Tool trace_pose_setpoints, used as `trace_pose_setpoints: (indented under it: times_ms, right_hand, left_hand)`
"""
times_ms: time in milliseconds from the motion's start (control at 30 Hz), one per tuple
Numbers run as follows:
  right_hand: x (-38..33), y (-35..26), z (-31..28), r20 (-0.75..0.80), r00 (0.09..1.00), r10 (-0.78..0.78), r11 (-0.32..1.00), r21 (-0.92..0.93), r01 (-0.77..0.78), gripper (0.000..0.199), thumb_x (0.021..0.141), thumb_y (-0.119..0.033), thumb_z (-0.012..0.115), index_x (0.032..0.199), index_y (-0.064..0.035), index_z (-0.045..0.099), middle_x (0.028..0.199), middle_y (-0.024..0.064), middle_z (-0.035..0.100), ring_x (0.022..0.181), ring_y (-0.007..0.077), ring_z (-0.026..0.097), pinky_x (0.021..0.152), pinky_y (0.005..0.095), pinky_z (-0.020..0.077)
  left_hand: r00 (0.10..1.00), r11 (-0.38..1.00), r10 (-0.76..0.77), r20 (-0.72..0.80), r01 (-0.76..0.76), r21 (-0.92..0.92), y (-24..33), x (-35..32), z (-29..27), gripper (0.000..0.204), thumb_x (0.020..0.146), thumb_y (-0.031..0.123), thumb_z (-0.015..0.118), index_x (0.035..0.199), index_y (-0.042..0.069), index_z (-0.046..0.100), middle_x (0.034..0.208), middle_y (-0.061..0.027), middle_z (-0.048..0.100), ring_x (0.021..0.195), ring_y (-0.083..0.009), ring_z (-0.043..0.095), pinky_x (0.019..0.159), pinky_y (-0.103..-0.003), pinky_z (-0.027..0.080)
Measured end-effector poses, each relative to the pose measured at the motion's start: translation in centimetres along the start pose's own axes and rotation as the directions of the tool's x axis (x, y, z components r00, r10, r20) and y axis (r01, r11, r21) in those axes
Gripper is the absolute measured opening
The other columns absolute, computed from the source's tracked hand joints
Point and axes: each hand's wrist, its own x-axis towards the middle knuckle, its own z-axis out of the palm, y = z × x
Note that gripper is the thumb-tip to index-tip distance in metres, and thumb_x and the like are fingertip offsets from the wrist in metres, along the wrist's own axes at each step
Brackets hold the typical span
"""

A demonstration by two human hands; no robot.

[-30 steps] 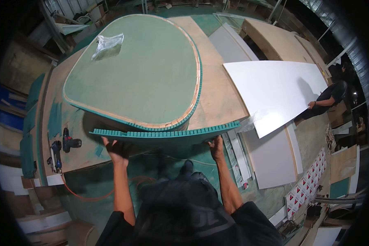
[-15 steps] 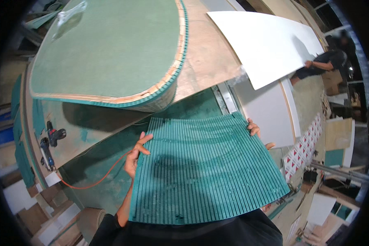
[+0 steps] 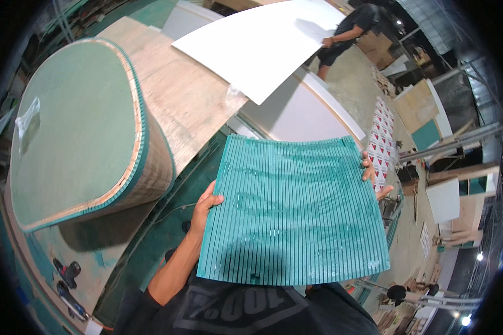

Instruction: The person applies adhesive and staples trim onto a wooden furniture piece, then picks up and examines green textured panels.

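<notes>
A green panel [image 3: 296, 215] cut with many parallel slits is held up in front of my body, slightly curved. My left hand [image 3: 205, 205] grips its left edge, thumb on the face and fingers behind. At the upper right edge my right hand [image 3: 370, 172] has hold of it, some fingertips on the border and the rest hidden behind. To the left stands a large rounded form [image 3: 75, 134] with a green top, its rim lined with small wood blocks and a green slotted strip.
The form rests on a plywood-topped table [image 3: 179, 84]. Two power drills [image 3: 67, 273] lie at the table's near left. Another person [image 3: 352, 33] holds a large white sheet [image 3: 257, 47] at the back. A patterned strip [image 3: 381, 131] and wood boards lie to the right.
My view has turned right, so the rounded form sits further left. The panel is still in both hands, now raised and more level; my left thumb shows on its face.
</notes>
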Motion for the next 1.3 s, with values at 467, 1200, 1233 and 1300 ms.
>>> trace_pose_setpoints:
  times_ms: [467,1200,1233,1300]
  right_hand:
    - [-3.0,-0.2,1.9,-0.013,1.000,-0.019,0.999,0.041,0.019,0.079,0.096,-0.075,0.030,0.082,-0.0035,0.063,0.119,0.0159,0.062,0.147,0.0290,0.027,0.124,0.0595,0.0144]
    - [1.7,6.5,4.2,-0.255,0.964,0.079,0.976,0.218,-0.022,0.071,0.100,-0.067,0.029,0.060,-0.0119,0.050,0.083,0.0084,0.061,0.130,0.0265,0.048,0.122,0.0561,0.0219]
    - [1.7,6.7,3.7,-0.379,0.925,0.019,0.989,0.144,0.039,0.070,0.101,-0.067,0.030,0.060,-0.0132,0.047,0.079,0.0072,0.057,0.127,0.0253,0.049,0.121,0.0578,0.0239]
    - [1.8,6.4,3.8,-0.388,0.922,0.006,0.987,0.153,0.058,0.069,0.101,-0.066,0.031,0.060,-0.0128,0.048,0.080,0.0078,0.058,0.127,0.0256,0.049,0.121,0.0577,0.0240]
  left_hand:
    - [0.998,1.000,-0.025,-0.064,0.026,0.014,1.2,-1.7,1.9,0.065,0.085,0.013,0.054,0.147,0.002,0.039,0.126,-0.0140,0.059,0.102,-0.0210,0.067,0.086,-0.035,0.059]
    - [0.973,0.978,0.167,-0.157,-0.184,-0.099,1.2,-5.4,0.1,0.061,0.084,0.008,0.050,0.144,0.005,0.040,0.121,-0.0134,0.059,0.098,-0.0224,0.065,0.085,-0.037,0.058]
    - [0.976,0.980,0.155,-0.155,-0.172,-0.105,1.3,-5.5,0.2,0.061,0.084,0.008,0.051,0.144,0.005,0.040,0.121,-0.0134,0.059,0.099,-0.0224,0.065,0.086,-0.037,0.058]
    - [0.980,0.981,0.157,-0.122,-0.168,-0.091,1.5,-5.4,-0.1,0.061,0.085,0.009,0.052,0.144,0.006,0.040,0.121,-0.0138,0.059,0.099,-0.0226,0.065,0.087,-0.038,0.058]
